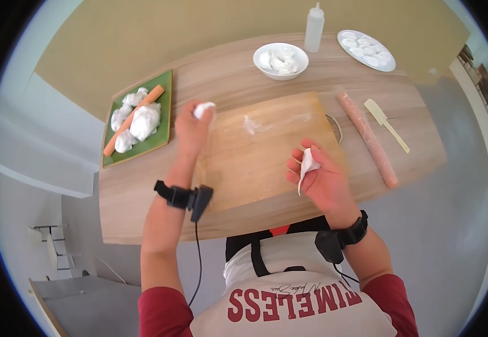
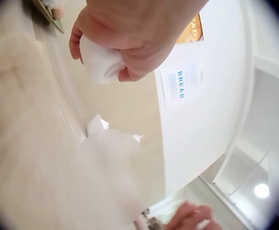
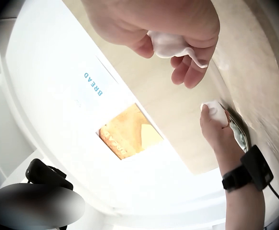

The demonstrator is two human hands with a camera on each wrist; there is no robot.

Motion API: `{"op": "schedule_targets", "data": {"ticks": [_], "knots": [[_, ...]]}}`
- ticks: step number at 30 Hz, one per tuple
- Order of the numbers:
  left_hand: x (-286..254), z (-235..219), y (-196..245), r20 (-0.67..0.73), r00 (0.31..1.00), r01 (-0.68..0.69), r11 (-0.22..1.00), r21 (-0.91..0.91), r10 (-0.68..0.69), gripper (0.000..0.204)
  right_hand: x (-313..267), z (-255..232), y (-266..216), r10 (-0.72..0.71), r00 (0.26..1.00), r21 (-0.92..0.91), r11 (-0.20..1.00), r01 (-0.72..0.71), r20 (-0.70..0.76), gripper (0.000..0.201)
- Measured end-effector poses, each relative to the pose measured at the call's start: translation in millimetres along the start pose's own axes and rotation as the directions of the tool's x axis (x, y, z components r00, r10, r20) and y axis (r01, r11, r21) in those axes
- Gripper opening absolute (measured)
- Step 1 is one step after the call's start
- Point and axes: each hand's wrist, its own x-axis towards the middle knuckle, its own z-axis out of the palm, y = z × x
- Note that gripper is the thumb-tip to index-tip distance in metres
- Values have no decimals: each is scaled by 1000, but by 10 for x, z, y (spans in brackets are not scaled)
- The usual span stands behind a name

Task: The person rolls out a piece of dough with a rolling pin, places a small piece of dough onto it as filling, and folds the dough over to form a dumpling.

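Observation:
My left hand (image 1: 192, 130) grips a white doughy lump (image 1: 204, 110) above the left edge of the wooden board (image 1: 255, 151). In the left wrist view, fingers curl round the smooth white lump (image 2: 100, 60). Over the board's right side, my right hand (image 1: 325, 177) is palm up with a small white piece (image 1: 310, 162) held between thumb and fingers; a thin tail hangs from it. The right wrist view shows that piece (image 3: 168, 45) in the right hand (image 3: 173, 24), its tail lying across the fingers.
A green tray (image 1: 168, 112) with white lumps and an orange roller (image 1: 148, 96) lies left. Behind the board stand a white bowl (image 1: 280, 76), a squeeze bottle (image 1: 314, 31) and a plate of white pieces (image 1: 389, 66). A wrapped pink roll (image 1: 367, 137) and a spatula (image 1: 387, 126) lie right.

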Motion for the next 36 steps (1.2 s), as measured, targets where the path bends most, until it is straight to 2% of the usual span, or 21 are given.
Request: {"op": "schedule_targets", "data": {"ticks": [1, 2, 4, 9, 10, 12, 16, 18, 19, 21, 22, 24, 25, 29, 30, 31, 32, 33, 34, 35, 36], "knots": [[155, 9, -73, -68, 994, -72, 989, 130, 82, 25, 11, -17, -2, -16, 1000, 1, 1000, 16, -2, 24], [291, 14, -161, -61, 994, -86, 989, 123, 94, 25, 15, -31, 5, -19, 1000, 23, 1000, 19, 9, 23], [542, 49, -331, 35, 985, -169, 896, 410, 170, 29, 28, -47, -8, -44, 999, 42, 998, 43, 22, 22], [690, 165, -573, 282, 942, -315, 770, 554, 182, 42, 37, -99, -43, -54, 998, 50, 997, 53, 29, 17], [797, 143, -589, 287, 939, -323, 771, 549, 189, 42, 36, -90, -54, -64, 998, 51, 997, 62, 26, 17], [1009, 42, -634, 500, 865, -167, 967, 194, 49, 42, 26, -48, -55, -70, 997, 23, 997, 70, 19, 16], [1041, -50, -766, 486, 869, -261, 921, 289, 94, 41, 45, -1, -35, -87, 996, -8, 996, 87, 27, 16], [918, -39, -621, 451, 892, -136, 943, 302, -16, 40, 77, -14, -4, -119, 992, -50, 991, 121, 51, 16], [934, -42, -575, 446, 895, -142, 941, 307, -11, 40, 89, -16, 19, -121, 991, -47, 991, 124, 61, 16], [995, -46, -456, 523, 838, -11, 954, 301, -156, 37, 92, -19, 43, -155, 985, -99, 982, 162, 78, 18], [1010, -47, -444, 518, 843, -18, 954, 299, -146, 37, 75, -21, 42, -160, 983, -101, 980, 169, 89, 18], [986, -45, -447, 615, 764, 169, 980, 103, -196, 39, 43, -35, 36, -216, 974, -153, 963, 223, 63, 18], [956, -76, -349, 606, 758, 214, 969, 121, -243, 40, 42, -46, 24, -220, 973, -151, 962, 227, 66, 18], [847, -55, -354, 541, 806, 241, 968, 70, -239, 44, -5, -15, -19, -218, 973, -157, 961, 227, 71, 15], [835, 4, -416, 355, 935, -67, 991, 117, 21, 43, -11, 17, -33, -201, 977, -162, 964, 209, 66, 13], [821, 52, -459, 176, 933, -348, 910, 226, 313, 42, -7, 38, -44, -197, 978, -163, 965, 205, 66, 13], [616, 13, -79, 193, 966, -176, 984, 9, 171, 40, 4, 59, -51, -204, 975, -154, 964, 215, 84, 13], [283, 17, 402, 241, 970, 17, 979, -203, 33, 40, 15, 77, -55, -213, 972, -145, 963, 226, 101, 14], [-11, 104, 512, 298, 954, 127, 918, -375, -10, 43, 29, 113, -46, -207, 973, -146, 964, 220, 100, 14], [-306, 210, 587, 357, 933, 236, 817, -527, -39, 46, 60, 167, -23, -253, 958, -148, 951, 272, 136, 17], [-585, 381, 663, 440, 884, 441, 591, -675, -157, 51, 92, 218, 21, -296, 939, -146, 936, 322, 174, 21]]}}
